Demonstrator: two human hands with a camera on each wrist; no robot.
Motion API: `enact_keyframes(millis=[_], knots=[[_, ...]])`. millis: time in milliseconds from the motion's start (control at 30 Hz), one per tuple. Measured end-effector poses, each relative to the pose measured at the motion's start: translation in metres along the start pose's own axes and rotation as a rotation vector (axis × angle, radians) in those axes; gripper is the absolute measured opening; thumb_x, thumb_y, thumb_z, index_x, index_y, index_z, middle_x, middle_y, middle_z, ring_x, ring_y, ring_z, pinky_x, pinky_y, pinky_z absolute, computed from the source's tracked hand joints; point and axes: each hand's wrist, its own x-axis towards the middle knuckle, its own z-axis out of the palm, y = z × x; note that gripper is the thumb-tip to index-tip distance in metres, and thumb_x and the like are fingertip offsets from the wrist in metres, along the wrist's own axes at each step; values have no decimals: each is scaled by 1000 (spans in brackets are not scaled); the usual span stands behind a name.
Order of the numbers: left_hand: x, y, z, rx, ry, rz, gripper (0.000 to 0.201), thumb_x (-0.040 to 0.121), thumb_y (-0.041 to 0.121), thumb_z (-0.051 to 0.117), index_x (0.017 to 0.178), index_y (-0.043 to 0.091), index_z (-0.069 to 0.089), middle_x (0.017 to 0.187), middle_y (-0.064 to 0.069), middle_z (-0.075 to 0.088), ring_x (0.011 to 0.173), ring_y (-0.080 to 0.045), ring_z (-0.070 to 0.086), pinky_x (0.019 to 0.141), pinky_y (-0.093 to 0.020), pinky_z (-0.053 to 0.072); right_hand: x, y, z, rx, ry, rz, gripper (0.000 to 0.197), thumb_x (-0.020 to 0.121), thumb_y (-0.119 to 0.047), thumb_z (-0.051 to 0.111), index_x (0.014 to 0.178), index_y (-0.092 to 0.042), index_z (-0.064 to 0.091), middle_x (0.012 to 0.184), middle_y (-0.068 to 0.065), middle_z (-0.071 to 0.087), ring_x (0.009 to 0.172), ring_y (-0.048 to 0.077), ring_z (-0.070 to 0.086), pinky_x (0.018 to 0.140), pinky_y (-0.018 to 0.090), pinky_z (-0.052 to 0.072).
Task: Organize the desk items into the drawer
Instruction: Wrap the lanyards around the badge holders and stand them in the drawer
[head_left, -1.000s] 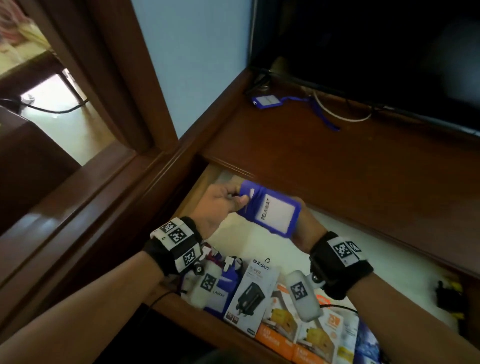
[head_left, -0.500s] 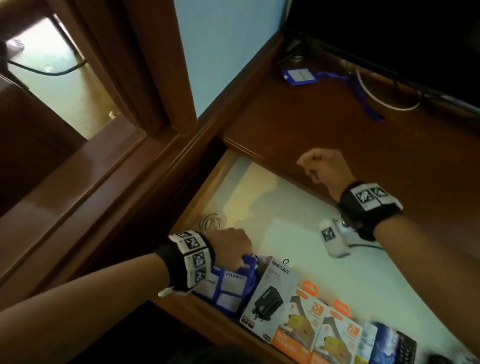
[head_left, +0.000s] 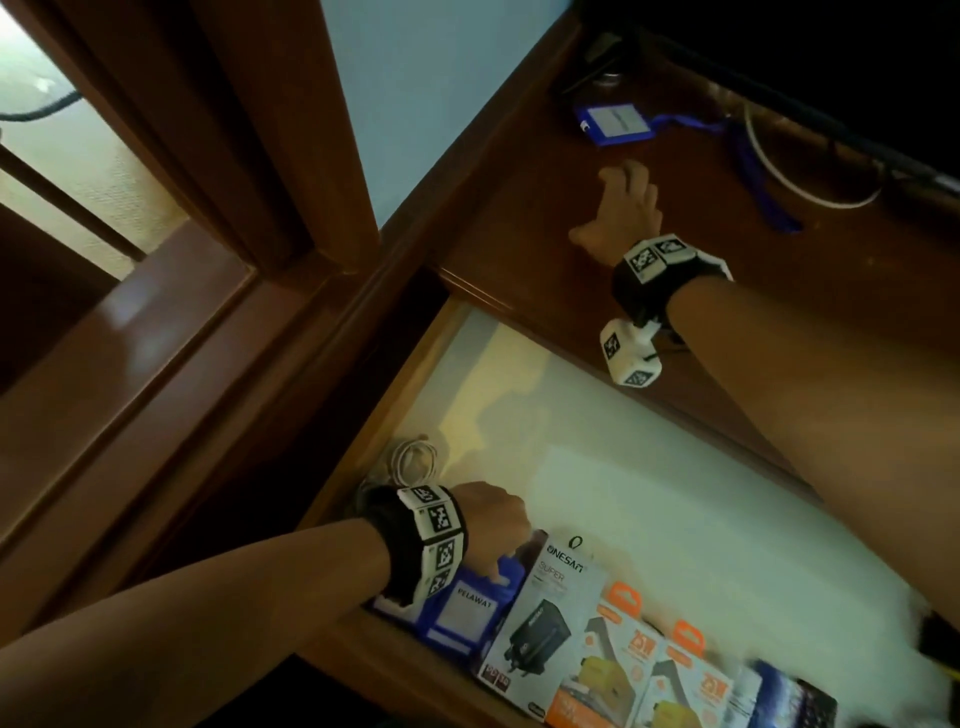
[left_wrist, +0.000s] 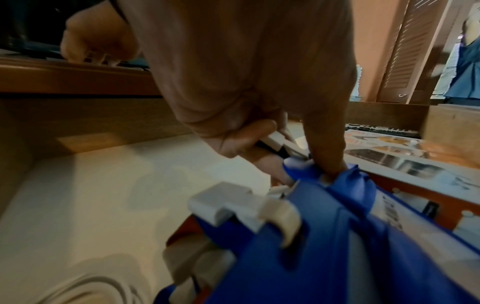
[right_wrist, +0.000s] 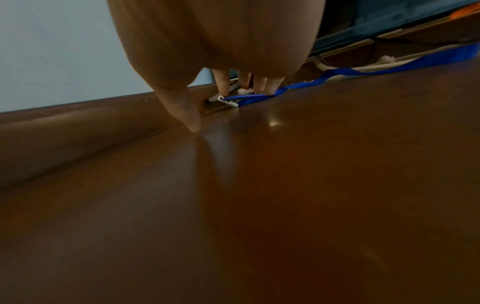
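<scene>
a person's left hand (head_left: 491, 527) is pressing a blue badge holder (left_wrist: 345, 236) down among the stacked ones at the front left corner of the open drawer (head_left: 649, 467), fingers curled and pinching its top edge beside the charger boxes (head_left: 550, 618). the right hand (head_left: 621, 208) is reaching across the desk top (head_left: 519, 244) with fingers spread and relaxed, holding nothing, their tips at another blue badge holder (head_left: 613, 123) near the wall. to do this well, gathering its trailing lanyard (head_left: 753, 171) clear of the white cable (head_left: 795, 179) looks wise.
</scene>
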Motion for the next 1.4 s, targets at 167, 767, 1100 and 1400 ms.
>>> enact_keyframes(millis=[167,767,1100,1400], knots=[[7,-10,-1,-26,27,27,38,79,46,73,89,10,70,96,-7,64,79,-25,61,63,-33,48,44,-13,0,17,-32,7,91,81,-18,66,152,-18,9,161,4,-4,147,29,2,116,53,15],[-5,-49,-44,-535,517,-167,20,89,40,59,94,23,68,95,11,65,85,-6,59,81,-29,49,12,19,-9,-89,-109,11,76,89,-35,56,151,-25,14,158,3,11,143,35,9,107,62,24],[-5,-13,-65,-722,765,-156,9,88,30,64,86,23,70,84,12,68,80,-2,60,74,-18,45,-101,63,-23,-285,-71,-2,59,89,-8,47,143,-28,34,143,11,27,124,49,29,92,50,46],[1,46,-78,-895,981,-170,5,88,25,64,89,29,68,90,14,67,86,-5,60,77,-19,46,-213,111,-38,-68,92,-39,52,86,0,46,131,-25,48,122,10,46,105,40,45,80,45,48]])
